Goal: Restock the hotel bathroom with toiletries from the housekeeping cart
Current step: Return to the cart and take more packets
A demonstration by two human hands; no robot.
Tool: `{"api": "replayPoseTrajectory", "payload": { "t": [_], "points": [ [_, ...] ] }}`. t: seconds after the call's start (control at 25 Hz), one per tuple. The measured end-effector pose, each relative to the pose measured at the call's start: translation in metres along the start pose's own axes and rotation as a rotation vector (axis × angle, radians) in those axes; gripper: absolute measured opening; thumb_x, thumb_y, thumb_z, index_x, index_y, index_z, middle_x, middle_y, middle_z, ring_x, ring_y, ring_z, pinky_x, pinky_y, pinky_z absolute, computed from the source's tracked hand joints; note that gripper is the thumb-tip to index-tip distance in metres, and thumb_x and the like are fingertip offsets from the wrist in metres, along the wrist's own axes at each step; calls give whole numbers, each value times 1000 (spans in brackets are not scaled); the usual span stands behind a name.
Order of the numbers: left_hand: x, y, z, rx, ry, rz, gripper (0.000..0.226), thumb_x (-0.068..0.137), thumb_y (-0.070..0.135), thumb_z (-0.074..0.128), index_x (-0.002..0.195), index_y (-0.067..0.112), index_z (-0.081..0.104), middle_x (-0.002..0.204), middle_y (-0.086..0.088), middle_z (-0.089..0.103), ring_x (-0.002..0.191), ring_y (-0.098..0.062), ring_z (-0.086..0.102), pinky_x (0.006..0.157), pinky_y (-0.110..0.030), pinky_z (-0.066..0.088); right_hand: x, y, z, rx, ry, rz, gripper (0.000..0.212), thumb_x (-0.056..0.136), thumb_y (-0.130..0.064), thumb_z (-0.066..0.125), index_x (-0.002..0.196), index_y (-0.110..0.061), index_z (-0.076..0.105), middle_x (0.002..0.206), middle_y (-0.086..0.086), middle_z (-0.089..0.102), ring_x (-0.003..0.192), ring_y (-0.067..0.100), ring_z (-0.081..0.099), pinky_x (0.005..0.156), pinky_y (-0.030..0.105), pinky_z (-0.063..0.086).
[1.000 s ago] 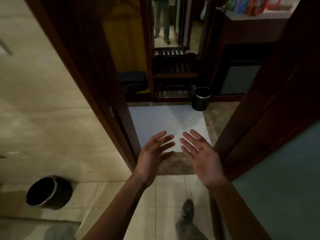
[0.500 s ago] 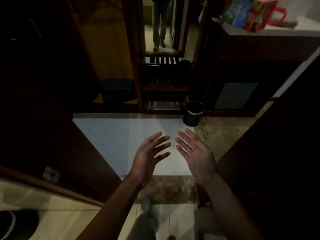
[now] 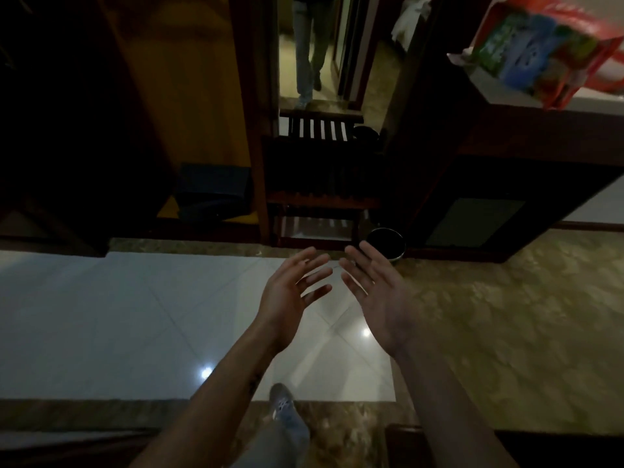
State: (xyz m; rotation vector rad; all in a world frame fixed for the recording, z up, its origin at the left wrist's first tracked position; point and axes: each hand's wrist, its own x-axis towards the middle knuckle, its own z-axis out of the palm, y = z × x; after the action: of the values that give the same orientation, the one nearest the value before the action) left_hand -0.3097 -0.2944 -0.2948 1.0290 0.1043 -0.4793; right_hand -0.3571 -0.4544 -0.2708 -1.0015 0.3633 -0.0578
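My left hand [image 3: 290, 295] and my right hand [image 3: 381, 295] are stretched out in front of me at chest height, side by side, palms facing each other. The fingers of both are spread and straight, and neither holds anything. No toiletries or housekeeping cart can be made out in this dim view. A red bag with colourful packets [image 3: 540, 52] sits on a counter at the upper right, far from both hands.
A small black bin [image 3: 386, 244] stands on the floor just beyond my fingertips. Behind it is a dark wooden luggage rack [image 3: 320, 184]. A person's legs [image 3: 309, 49] show in the mirror or doorway beyond. White floor tiles [image 3: 118, 315] lie underfoot, patterned stone [image 3: 506, 332] to the right.
I have walked out through the bathroom doorway into the entry hall; the door frame and bathroom bin have left the view. Both hands stay empty and spread in front of me.
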Motion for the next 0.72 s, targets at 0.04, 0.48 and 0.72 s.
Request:
{"api": "replayPoseTrajectory", "payload": {
  "t": [0.04,0.48,0.72],
  "points": [
    [24,16,-4,-5,-4,2,31,107,22,45,135,17,58,129,-6,71,118,-25,68,91,-40,57,25,-6,13,-10,-2,0,38,109,-27,35,141,-18,52,133,2,68,122,19,65,102,36,48],
    [154,152,-90,-13,167,137,33,107,18,41,136,15,57,127,-9,71,118,-26,68,100,-47,53,217,-5,153,39,-227,114,36,108,-23,36,139,-18,53,132,6,69,123,23,65,101,37,48],
    [221,210,-177,-90,393,232,31,105,20,46,133,17,59,127,-8,72,118,-27,68,98,-47,54,343,48,247,12,-416,279,37,108,-24,35,140,-17,53,132,6,69,124,23,64,101,37,48]
  ]
}}
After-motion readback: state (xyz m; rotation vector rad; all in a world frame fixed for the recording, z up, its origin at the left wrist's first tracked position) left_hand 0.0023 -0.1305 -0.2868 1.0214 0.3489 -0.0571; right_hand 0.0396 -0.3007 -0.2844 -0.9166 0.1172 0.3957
